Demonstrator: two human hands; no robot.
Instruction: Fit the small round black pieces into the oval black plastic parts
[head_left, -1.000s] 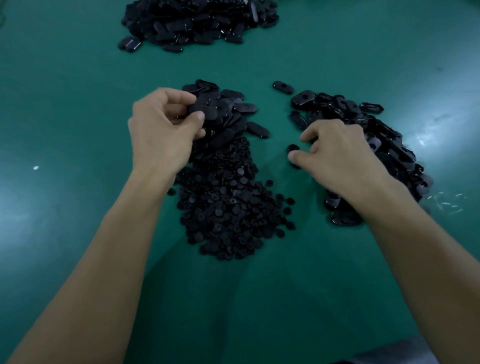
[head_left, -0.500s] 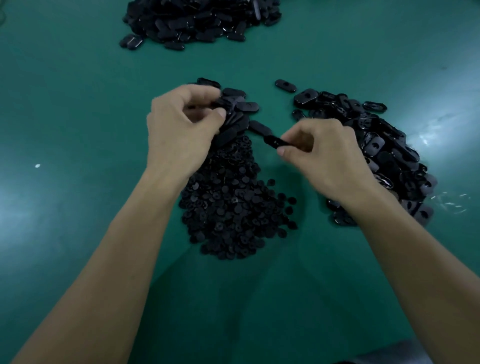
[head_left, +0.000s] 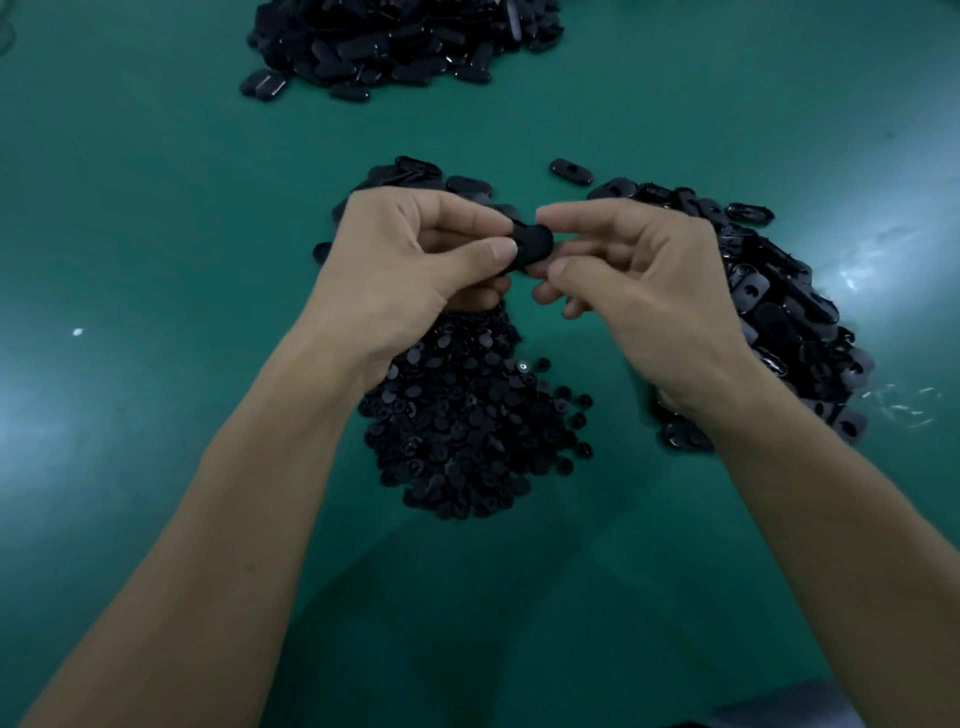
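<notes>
Midair | left hand (head_left: 410, 260), right hand (head_left: 639, 280) pinch oval part (head_left: 532, 244) ends | pile (head_left: 467, 426) below

No text, label, brand, number or sign can be read: nothing legible is made out on the oval black plastic parts (head_left: 779, 296), on the small round black pieces (head_left: 467, 431) or on the green surface (head_left: 156, 218).
</notes>
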